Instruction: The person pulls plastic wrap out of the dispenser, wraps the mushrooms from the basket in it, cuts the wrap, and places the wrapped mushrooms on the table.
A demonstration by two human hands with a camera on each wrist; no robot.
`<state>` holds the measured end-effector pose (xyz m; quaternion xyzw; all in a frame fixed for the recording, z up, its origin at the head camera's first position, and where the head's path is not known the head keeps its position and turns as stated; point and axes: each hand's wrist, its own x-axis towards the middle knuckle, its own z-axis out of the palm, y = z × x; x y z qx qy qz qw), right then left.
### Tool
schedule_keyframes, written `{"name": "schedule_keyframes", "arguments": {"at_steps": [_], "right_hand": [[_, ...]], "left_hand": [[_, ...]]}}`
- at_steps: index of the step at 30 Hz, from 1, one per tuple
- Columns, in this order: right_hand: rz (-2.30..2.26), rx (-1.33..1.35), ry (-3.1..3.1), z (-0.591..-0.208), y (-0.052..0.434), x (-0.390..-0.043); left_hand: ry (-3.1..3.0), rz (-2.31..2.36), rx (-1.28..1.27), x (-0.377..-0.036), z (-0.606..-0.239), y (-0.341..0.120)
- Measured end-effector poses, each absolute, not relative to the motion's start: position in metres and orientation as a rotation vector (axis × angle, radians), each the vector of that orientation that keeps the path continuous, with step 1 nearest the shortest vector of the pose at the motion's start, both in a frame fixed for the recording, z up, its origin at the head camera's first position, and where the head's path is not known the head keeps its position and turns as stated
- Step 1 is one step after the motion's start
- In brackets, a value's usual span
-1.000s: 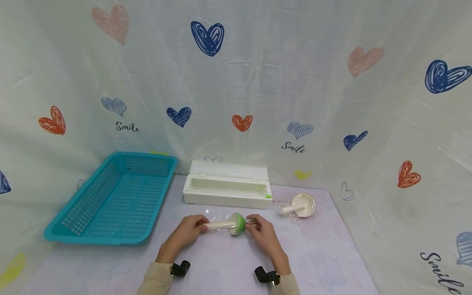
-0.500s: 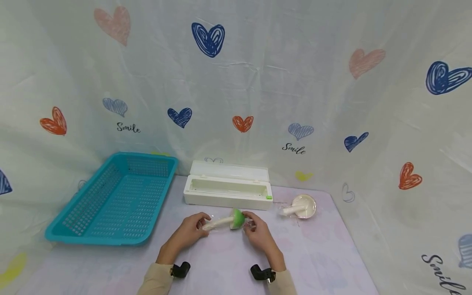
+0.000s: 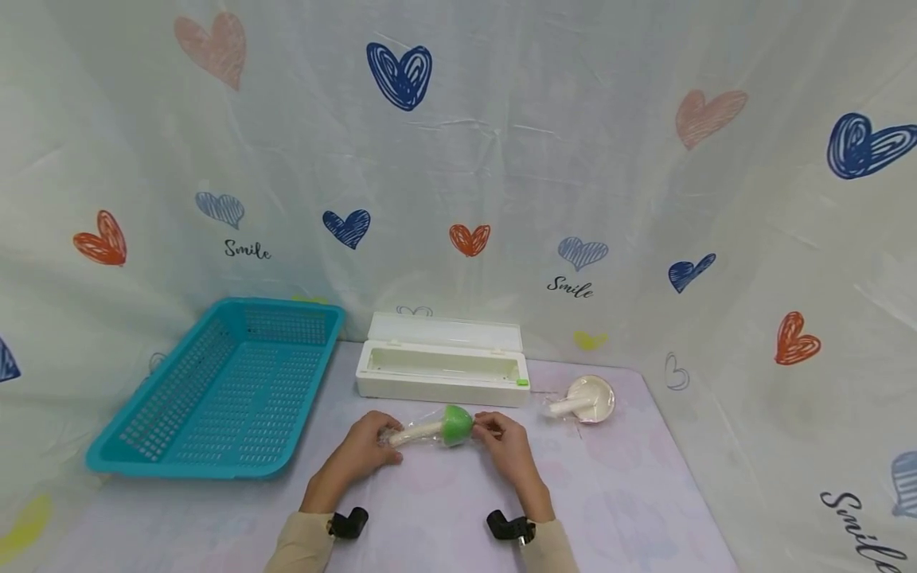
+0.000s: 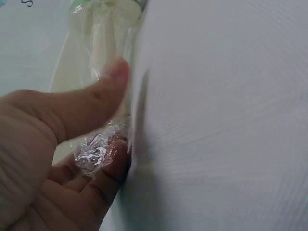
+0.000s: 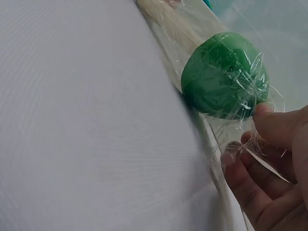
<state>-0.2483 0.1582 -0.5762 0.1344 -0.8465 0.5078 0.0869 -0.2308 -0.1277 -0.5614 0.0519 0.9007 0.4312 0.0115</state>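
A mushroom with a green cap and pale stem lies on its side in clear cling film, cap toward the right. My left hand curls around the stem end, and in the left wrist view crumpled film bunches between thumb and fingers. At the cap, my right hand pinches loose film; the right wrist view shows the thumb against the film beside the green cap. Farther right lies a second wrapped mushroom, pale all over, its stem pointing left.
Behind the hands stands a long white box, its lid raised and a green tab at its right end. A blue-green plastic basket stands on the left. The pale table meets a heart-printed curtain at the back.
The mushroom has moved slightly left and away from me, its cap turning so more green shows. The right hand has shifted to the film at the cap; the left fingers have re-settled at the stem end.
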Motion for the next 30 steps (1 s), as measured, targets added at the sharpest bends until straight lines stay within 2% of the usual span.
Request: {"name": "schedule_keyframes", "arguments": {"at_steps": [10, 17, 30], "right_hand": [[1.471, 0.513, -2.59, -0.578, 0.156, -0.247], [1.565, 0.468, -2.468, -0.579, 0.156, -0.248], [1.598, 0.417, -2.302, -0.564, 0.149, -0.241]], "left_hand": [[2.819, 1.345, 0.187, -0.23, -0.561, -0.127], [2.855, 1.303, 0.238, -0.228, -0.559, -0.127], [2.872, 1.295, 0.118, -0.234, -0.562, -0.119]]}}
